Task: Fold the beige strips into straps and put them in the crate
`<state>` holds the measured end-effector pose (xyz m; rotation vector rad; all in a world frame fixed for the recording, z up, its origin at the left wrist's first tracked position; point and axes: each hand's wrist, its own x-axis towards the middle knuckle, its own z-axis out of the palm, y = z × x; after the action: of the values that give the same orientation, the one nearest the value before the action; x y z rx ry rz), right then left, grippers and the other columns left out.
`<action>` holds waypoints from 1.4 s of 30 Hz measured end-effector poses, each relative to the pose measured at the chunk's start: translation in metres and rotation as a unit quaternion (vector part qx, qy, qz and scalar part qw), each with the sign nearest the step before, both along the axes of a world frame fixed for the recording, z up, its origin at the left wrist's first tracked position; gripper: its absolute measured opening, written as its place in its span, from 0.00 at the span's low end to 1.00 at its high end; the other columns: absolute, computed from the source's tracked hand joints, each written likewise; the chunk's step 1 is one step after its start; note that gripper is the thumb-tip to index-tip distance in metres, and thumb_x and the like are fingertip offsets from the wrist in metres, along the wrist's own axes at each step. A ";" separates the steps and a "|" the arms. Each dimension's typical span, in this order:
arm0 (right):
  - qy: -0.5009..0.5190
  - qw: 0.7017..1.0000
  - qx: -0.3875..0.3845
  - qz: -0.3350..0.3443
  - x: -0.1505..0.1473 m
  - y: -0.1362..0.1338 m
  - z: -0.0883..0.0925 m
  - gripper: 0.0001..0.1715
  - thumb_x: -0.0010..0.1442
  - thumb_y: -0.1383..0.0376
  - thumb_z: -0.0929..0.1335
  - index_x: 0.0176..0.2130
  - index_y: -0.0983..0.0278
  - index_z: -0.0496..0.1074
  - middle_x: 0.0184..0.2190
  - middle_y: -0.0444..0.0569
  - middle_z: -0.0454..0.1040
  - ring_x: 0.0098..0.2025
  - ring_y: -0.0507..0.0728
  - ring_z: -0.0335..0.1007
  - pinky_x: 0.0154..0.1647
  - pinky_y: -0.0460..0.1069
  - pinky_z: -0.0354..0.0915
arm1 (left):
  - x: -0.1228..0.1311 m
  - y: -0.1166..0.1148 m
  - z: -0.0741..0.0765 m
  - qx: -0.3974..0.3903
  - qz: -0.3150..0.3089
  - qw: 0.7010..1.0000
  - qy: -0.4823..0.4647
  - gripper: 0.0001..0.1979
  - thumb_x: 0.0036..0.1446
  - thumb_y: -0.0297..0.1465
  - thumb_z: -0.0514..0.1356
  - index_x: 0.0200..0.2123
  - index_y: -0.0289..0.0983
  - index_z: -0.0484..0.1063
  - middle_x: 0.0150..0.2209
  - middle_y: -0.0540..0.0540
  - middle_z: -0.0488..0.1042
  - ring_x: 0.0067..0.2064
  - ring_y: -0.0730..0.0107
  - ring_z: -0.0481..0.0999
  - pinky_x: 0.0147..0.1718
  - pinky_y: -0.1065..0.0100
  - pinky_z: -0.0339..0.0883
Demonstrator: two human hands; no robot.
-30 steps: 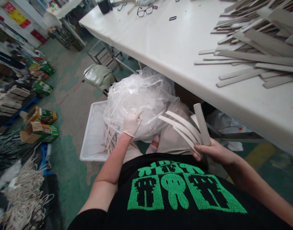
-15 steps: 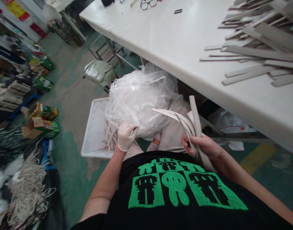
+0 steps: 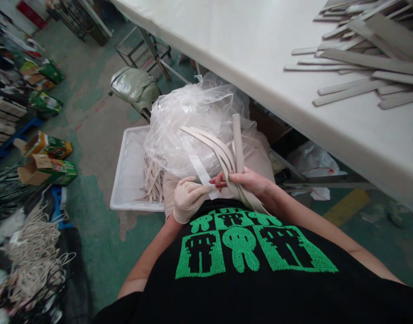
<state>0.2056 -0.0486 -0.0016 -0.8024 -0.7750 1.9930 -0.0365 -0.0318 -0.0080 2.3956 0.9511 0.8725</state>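
My left hand wears a thin pale glove and pinches the lower part of a flat white strip. The strip slants up and left over the clear plastic bag. Beside it, my bare right hand is closed round several beige straps, which stick up and bend to the left. One wide strap stands nearly upright, and tails hang below toward my shirt. My right fingertips are at the white strip; whether they grip it too, I cannot tell. The bag lies across my lap.
A white plastic bin at my left holds short beige pieces. On the white table to the right lies a pile of beige straps. A green-covered stool, opened cartons and tangled cords are around.
My right hand has moved left with the straps, up to my left hand. My left hand has shifted right and down, and the white strip now shows stretched between bag and fingers.
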 end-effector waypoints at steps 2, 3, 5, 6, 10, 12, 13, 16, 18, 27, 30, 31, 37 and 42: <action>0.007 1.000 0.003 0.000 -0.008 0.007 -0.004 0.26 0.48 0.49 0.79 0.36 0.67 0.80 0.37 0.55 0.82 0.40 0.58 0.78 0.42 0.52 0.75 | 0.003 0.001 0.002 -0.013 -0.003 1.000 0.007 0.06 0.60 0.33 0.62 0.38 0.47 0.81 0.32 0.51 0.81 0.35 0.68 0.79 0.52 0.60 0.68; 0.008 1.000 0.006 -0.002 -0.011 0.011 -0.006 0.26 0.48 0.49 0.79 0.36 0.68 0.80 0.37 0.55 0.82 0.38 0.57 0.77 0.40 0.51 0.75 | 0.004 0.001 0.002 -0.020 -0.003 1.000 0.010 0.06 0.60 0.34 0.62 0.38 0.47 0.81 0.31 0.50 0.81 0.35 0.68 0.79 0.52 0.59 0.68; 0.007 1.000 0.014 -0.004 -0.018 0.017 -0.009 0.25 0.48 0.50 0.79 0.36 0.68 0.80 0.35 0.54 0.82 0.33 0.55 0.76 0.36 0.50 0.75 | 0.005 -0.001 0.001 -0.046 -0.003 0.999 0.005 0.06 0.60 0.35 0.63 0.37 0.47 0.81 0.31 0.50 0.81 0.35 0.67 0.79 0.53 0.58 0.68; 0.006 1.000 0.019 -0.006 -0.020 0.020 -0.009 0.25 0.49 0.51 0.79 0.36 0.68 0.79 0.34 0.53 0.81 0.31 0.54 0.76 0.35 0.50 0.75 | 0.005 -0.003 0.001 -0.062 0.001 0.998 -0.008 0.05 0.59 0.35 0.63 0.36 0.47 0.81 0.31 0.50 0.81 0.35 0.67 0.79 0.54 0.58 0.68; -0.009 0.999 0.028 -0.043 -0.023 0.025 -0.009 0.24 0.49 0.52 0.79 0.37 0.66 0.78 0.32 0.51 0.80 0.31 0.54 0.76 0.34 0.49 0.75 | 0.003 -0.013 -0.003 -0.191 0.092 0.968 -0.133 0.10 0.59 0.39 0.64 0.40 0.42 0.80 0.37 0.46 0.82 0.39 0.64 0.79 0.51 0.58 0.70; -0.032 0.997 0.026 -0.063 -0.021 0.024 -0.008 0.23 0.50 0.52 0.79 0.38 0.66 0.78 0.33 0.51 0.81 0.31 0.55 0.75 0.31 0.49 0.74 | 0.002 -0.014 -0.004 -0.308 0.132 0.924 -0.185 0.16 0.58 0.44 0.64 0.42 0.39 0.80 0.38 0.43 0.81 0.39 0.63 0.79 0.45 0.61 0.71; -0.047 0.996 0.028 -0.067 -0.020 0.024 -0.007 0.23 0.50 0.52 0.78 0.38 0.66 0.78 0.33 0.52 0.81 0.31 0.55 0.75 0.30 0.48 0.74 | 0.001 -0.012 -0.004 -0.367 0.134 0.900 -0.191 0.19 0.58 0.47 0.64 0.41 0.37 0.80 0.37 0.43 0.81 0.38 0.63 0.79 0.43 0.63 0.72; -0.088 0.992 0.060 -0.060 -0.018 0.023 -0.009 0.23 0.52 0.51 0.77 0.38 0.66 0.78 0.33 0.51 0.81 0.30 0.54 0.73 0.27 0.47 0.72 | 0.006 -0.004 -0.003 -0.507 0.077 0.844 -0.158 0.25 0.54 0.53 0.65 0.38 0.34 0.81 0.34 0.42 0.81 0.37 0.61 0.79 0.44 0.61 0.71; -0.103 0.990 0.086 -0.045 -0.018 0.022 -0.011 0.24 0.53 0.49 0.77 0.38 0.67 0.78 0.33 0.50 0.80 0.28 0.52 0.72 0.25 0.46 0.70 | 0.014 0.001 -0.001 -0.564 0.038 0.810 -0.153 0.26 0.52 0.53 0.66 0.38 0.34 0.82 0.36 0.42 0.82 0.40 0.58 0.79 0.48 0.59 0.71; -0.153 0.976 0.084 -0.127 -0.003 0.013 -0.005 0.27 0.48 0.45 0.78 0.34 0.65 0.79 0.32 0.50 0.81 0.33 0.56 0.77 0.37 0.51 0.76 | 0.043 0.006 0.003 -0.632 0.092 0.727 -0.251 0.19 0.42 0.45 0.75 0.29 0.35 0.82 0.33 0.43 0.83 0.37 0.61 0.81 0.49 0.56 0.73; -0.167 0.965 0.031 -0.200 0.017 -0.006 0.006 0.28 0.46 0.44 0.78 0.35 0.64 0.79 0.31 0.51 0.81 0.30 0.57 0.77 0.35 0.52 0.76 | 0.049 0.019 0.000 -0.639 0.130 0.663 -0.368 0.19 0.40 0.44 0.76 0.28 0.36 0.79 0.31 0.47 0.81 0.35 0.67 0.80 0.46 0.60 0.75; -0.184 0.959 0.021 -0.215 0.024 -0.015 0.009 0.28 0.47 0.45 0.78 0.35 0.64 0.79 0.31 0.51 0.81 0.29 0.57 0.77 0.32 0.51 0.76 | 0.051 0.024 0.000 -0.637 0.132 0.647 -0.398 0.19 0.40 0.43 0.76 0.27 0.37 0.77 0.30 0.48 0.80 0.34 0.69 0.80 0.46 0.61 0.75; -0.317 0.927 0.020 -0.198 0.049 -0.064 0.010 0.28 0.52 0.43 0.75 0.32 0.66 0.78 0.27 0.53 0.80 0.24 0.57 0.75 0.25 0.50 0.71 | 0.078 0.052 0.011 -0.617 0.129 0.621 -0.467 0.17 0.51 0.43 0.72 0.28 0.37 0.73 0.29 0.50 0.78 0.34 0.71 0.80 0.48 0.62 0.75; -0.361 0.918 0.042 -0.161 0.046 -0.076 0.002 0.28 0.54 0.42 0.72 0.29 0.65 0.75 0.22 0.51 0.77 0.24 0.57 0.73 0.26 0.50 0.69 | 0.106 0.056 0.022 -0.645 0.165 0.565 -0.488 0.12 0.54 0.37 0.70 0.31 0.36 0.74 0.30 0.50 0.79 0.32 0.74 0.79 0.42 0.68 0.74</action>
<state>0.2520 -0.1242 0.0003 -1.5400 -1.0447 1.3406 0.0691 0.0237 0.0141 0.3061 0.9386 0.8869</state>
